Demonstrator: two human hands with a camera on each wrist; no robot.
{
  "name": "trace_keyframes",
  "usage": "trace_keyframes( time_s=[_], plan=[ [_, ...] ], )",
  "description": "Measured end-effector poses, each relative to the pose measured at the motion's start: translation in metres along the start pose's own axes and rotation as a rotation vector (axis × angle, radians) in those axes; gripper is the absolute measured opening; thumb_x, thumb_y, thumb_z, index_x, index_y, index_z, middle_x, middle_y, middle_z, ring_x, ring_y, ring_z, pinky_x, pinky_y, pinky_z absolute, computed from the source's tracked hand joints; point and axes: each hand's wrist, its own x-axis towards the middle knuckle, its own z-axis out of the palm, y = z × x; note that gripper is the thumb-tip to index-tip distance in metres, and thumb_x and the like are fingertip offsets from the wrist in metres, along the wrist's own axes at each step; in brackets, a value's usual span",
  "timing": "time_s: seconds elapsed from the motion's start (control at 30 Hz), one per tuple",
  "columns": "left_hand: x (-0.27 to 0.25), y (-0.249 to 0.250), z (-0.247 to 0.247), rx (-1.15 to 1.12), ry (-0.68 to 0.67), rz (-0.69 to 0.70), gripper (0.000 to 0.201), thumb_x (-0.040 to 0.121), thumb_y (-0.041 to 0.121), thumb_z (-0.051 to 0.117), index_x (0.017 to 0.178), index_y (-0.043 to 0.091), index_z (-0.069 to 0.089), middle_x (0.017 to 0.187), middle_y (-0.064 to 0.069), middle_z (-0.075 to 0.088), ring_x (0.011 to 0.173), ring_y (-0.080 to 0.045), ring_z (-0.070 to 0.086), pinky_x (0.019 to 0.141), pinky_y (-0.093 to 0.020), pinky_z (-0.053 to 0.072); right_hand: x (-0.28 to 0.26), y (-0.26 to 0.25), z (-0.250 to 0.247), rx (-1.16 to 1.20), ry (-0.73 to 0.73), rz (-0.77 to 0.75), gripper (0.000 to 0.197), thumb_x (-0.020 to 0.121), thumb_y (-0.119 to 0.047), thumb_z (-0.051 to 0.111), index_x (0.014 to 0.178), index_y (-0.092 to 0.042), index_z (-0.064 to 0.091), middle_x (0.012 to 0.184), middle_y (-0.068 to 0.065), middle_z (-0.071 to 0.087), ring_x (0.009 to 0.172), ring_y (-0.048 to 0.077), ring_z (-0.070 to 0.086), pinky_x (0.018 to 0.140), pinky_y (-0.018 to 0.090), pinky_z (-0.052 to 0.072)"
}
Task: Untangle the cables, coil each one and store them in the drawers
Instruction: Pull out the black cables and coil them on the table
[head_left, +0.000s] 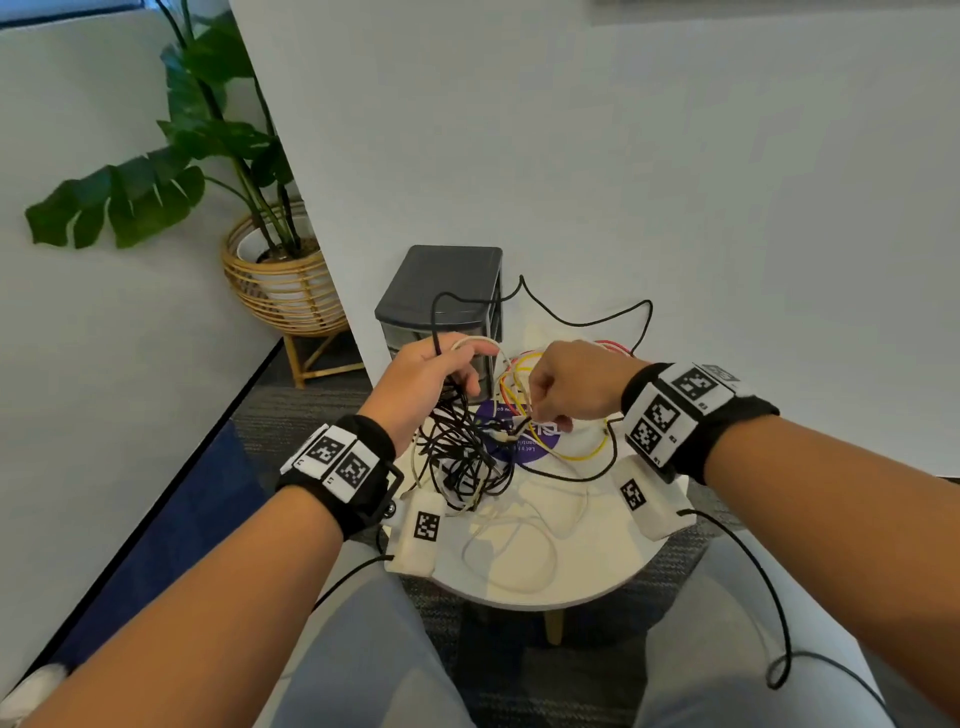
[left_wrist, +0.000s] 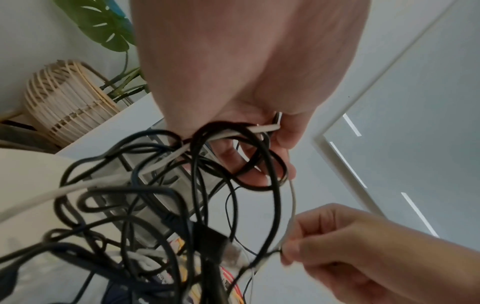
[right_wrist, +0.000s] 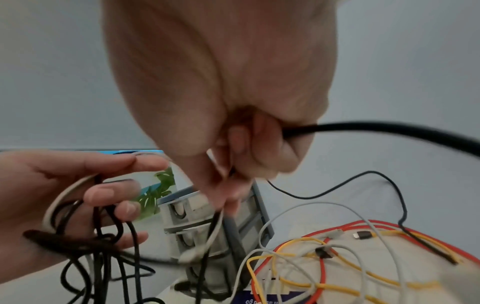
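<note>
A tangle of black cables (head_left: 462, 452) hangs from my left hand (head_left: 452, 366), raised over the round white table (head_left: 571, 587). That hand's curled fingers (left_wrist: 283, 139) grip several black loops (left_wrist: 272, 185) and a pale cable (left_wrist: 262, 129). My right hand (head_left: 540, 415) pinches a thin pale cable (right_wrist: 215, 228) just right of the tangle, as the left wrist view shows (left_wrist: 284, 252). Yellow cable (head_left: 582, 454) and red cable (right_wrist: 322, 273) lie looped on the table. The grey drawer unit (head_left: 441, 291) stands behind, drawers shut.
A white cable (head_left: 519, 561) lies loose on the table's near half, over a purple round label (head_left: 493, 413). A thin black cable (head_left: 587, 322) trails against the white wall behind. A potted plant in a wicker basket (head_left: 280, 291) stands at the left.
</note>
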Motion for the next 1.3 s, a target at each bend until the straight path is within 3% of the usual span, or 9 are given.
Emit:
trace_keyframes(
  time_s=[0.13, 0.23, 0.37, 0.47, 0.63, 0.73, 0.87, 1.03, 1.3],
  plan=[
    [-0.003, -0.003, 0.000, 0.022, -0.002, -0.016, 0.033, 0.109, 0.030, 0.043, 0.114, 0.028, 0.076, 0.068, -0.002, 0.063, 0.083, -0.017, 0.065, 0.115, -0.047, 0.035, 0.012, 0.012, -0.001, -0.013, 0.353, 0.117, 0.018, 0.093, -0.018, 0.061, 0.078, -0.009, 0.067, 0.086, 0.010, 0.070, 0.080, 0.026, 0.066, 0.068, 0.032, 0.053],
    [-0.003, 0.000, 0.002, 0.067, -0.005, -0.027, 0.037, 0.110, 0.036, 0.040, 0.113, 0.029, 0.076, 0.064, 0.000, 0.061, 0.084, -0.013, 0.068, 0.114, -0.045, 0.037, 0.013, 0.009, -0.004, 0.337, 0.483, 0.061, 0.019, 0.094, -0.017, 0.063, 0.077, -0.012, 0.068, 0.079, 0.001, 0.065, 0.072, 0.016, 0.059, 0.064, 0.027, 0.042],
    [0.000, -0.001, 0.007, 0.172, -0.030, -0.006, 0.041, 0.110, 0.040, 0.036, 0.113, 0.031, 0.075, 0.064, 0.003, 0.063, 0.084, 0.001, 0.067, 0.110, -0.039, 0.037, 0.001, -0.007, -0.009, 0.703, 0.405, -0.053, 0.017, 0.095, -0.012, 0.064, 0.092, 0.001, 0.073, 0.053, -0.011, 0.050, 0.046, 0.001, 0.042, 0.047, 0.015, 0.033],
    [0.003, -0.005, 0.009, 0.205, -0.017, 0.014, 0.045, 0.110, 0.040, 0.036, 0.102, 0.027, 0.077, 0.064, 0.003, 0.065, 0.080, -0.002, 0.066, 0.107, -0.039, 0.039, -0.004, -0.012, -0.014, 0.654, 0.323, -0.135, 0.015, 0.096, -0.007, 0.062, 0.092, 0.003, 0.073, 0.044, -0.018, 0.050, 0.040, -0.002, 0.043, 0.042, 0.008, 0.032],
    [0.005, -0.008, 0.005, 0.131, 0.095, 0.019, 0.051, 0.112, 0.034, 0.033, 0.086, 0.010, 0.070, 0.059, -0.002, 0.060, 0.083, -0.038, 0.065, 0.089, -0.028, 0.046, -0.004, -0.008, -0.014, 0.348, 0.017, -0.157, 0.016, 0.091, -0.015, 0.071, 0.077, -0.022, 0.077, 0.073, -0.003, 0.072, 0.069, 0.009, 0.054, 0.071, 0.029, 0.047],
    [0.005, -0.011, 0.000, 0.085, 0.139, 0.003, 0.050, 0.112, 0.032, 0.033, 0.096, 0.001, 0.069, 0.058, -0.004, 0.056, 0.073, -0.030, 0.063, 0.071, -0.008, 0.045, -0.012, -0.008, -0.013, 0.031, -0.142, -0.095, 0.016, 0.089, -0.017, 0.070, 0.075, -0.023, 0.075, 0.076, -0.010, 0.070, 0.077, 0.010, 0.059, 0.076, 0.030, 0.048],
    [0.002, -0.012, -0.004, 0.070, 0.141, 0.009, 0.046, 0.111, 0.034, 0.033, 0.106, 0.010, 0.072, 0.062, -0.006, 0.054, 0.073, -0.024, 0.063, 0.068, -0.009, 0.047, -0.016, 0.000, -0.029, -0.212, -0.127, 0.067, 0.011, 0.080, -0.023, 0.076, 0.082, -0.012, 0.076, 0.096, 0.006, 0.073, 0.096, 0.027, 0.064, 0.089, 0.039, 0.053],
    [0.003, -0.013, -0.003, 0.072, 0.166, -0.004, 0.045, 0.111, 0.038, 0.032, 0.107, 0.022, 0.074, 0.060, 0.000, 0.054, 0.072, -0.019, 0.063, 0.086, -0.028, 0.047, -0.030, 0.005, -0.059, -0.194, -0.004, 0.233, 0.010, 0.077, -0.014, 0.068, 0.068, -0.010, 0.071, 0.074, 0.003, 0.058, 0.068, 0.021, 0.049, 0.058, 0.030, 0.037],
    [0.006, -0.019, -0.005, 0.142, 0.213, -0.065, 0.045, 0.111, 0.041, 0.032, 0.108, 0.023, 0.073, 0.064, -0.001, 0.053, 0.067, -0.018, 0.065, 0.082, -0.033, 0.051, -0.049, 0.028, -0.092, 0.187, 0.098, 0.215, 0.023, 0.078, -0.009, 0.057, 0.055, -0.008, 0.055, 0.054, 0.003, 0.035, 0.052, 0.019, 0.025, 0.048, 0.027, 0.020]
  ],
)
